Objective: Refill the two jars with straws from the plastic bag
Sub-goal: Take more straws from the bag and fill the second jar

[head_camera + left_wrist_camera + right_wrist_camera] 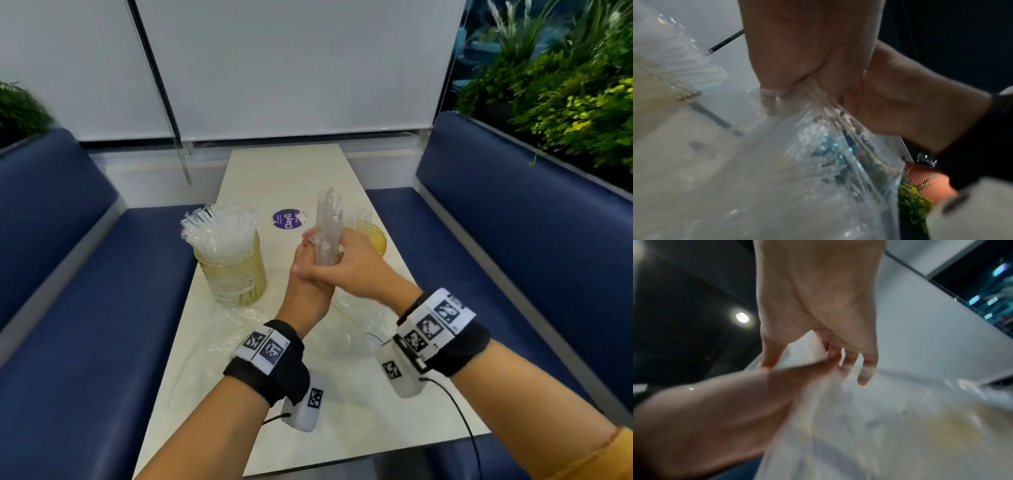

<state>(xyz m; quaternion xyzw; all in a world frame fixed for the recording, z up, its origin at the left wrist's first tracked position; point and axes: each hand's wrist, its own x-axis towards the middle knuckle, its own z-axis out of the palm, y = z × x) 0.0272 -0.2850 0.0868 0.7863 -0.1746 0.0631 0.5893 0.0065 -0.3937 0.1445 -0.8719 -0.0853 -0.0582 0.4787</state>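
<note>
purple ClayG sticker [287, 219], both hands gripping straws [328, 233]

On the table [274, 171] before us, a jar [230, 270] full of straws stands left; another jar [373, 236] right, behind our joined hands [329, 270]; benches flank both sides.

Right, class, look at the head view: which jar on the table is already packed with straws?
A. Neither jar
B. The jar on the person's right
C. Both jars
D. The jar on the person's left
D: the left jar bristles with wrapped straws, while the right jar, partly hidden behind the bundle of straws gripped in both hands, shows only a few.
</note>
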